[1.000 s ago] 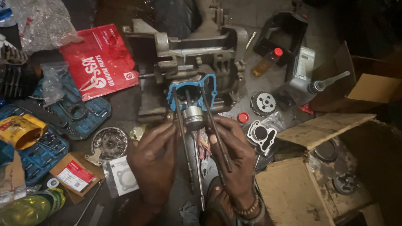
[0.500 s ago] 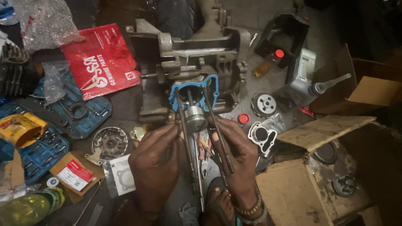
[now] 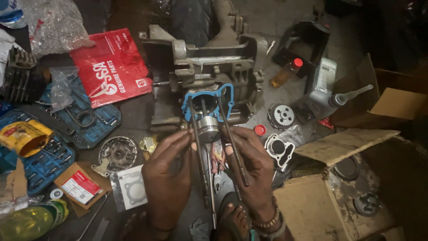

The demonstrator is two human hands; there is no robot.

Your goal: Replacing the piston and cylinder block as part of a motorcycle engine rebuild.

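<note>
at the bottom centre of the frame the left hand (image 3: pixel 167 178) and right hand (image 3: pixel 252 172) lie side by side, fingers stretched upward and pinched against the piston (image 3: pixel 208 128), which sits just above the fingertips, between them. four long studs (image 3: pixel 232 143) run from the engine down past the piston and between the hands, crowding the fingers on both sides; the right hand's fingers lie along one of them. a sandalled foot (image 3: pixel 232 218) shows just below the hands.

left of the hands lie a small cardboard box (image 3: pixel 80 187), a pale gasket in a clear packet (image 3: pixel 132 191) and a round clutch plate (image 3: pixel 118 153). right of them are a metal gasket plate (image 3: pixel 279 149), a red cap (image 3: pixel 260 130) and a sprocket (image 3: pixel 282 115), with open cartons (image 3: pixel 339 178) beyond.

the piston is a short silver cylinder with ring grooves, standing out of a blue gasket (image 3: pixel 207 100) on the grey engine case (image 3: pixel 209 67) at upper centre. a red packet (image 3: pixel 111 67) lies at upper left.
</note>
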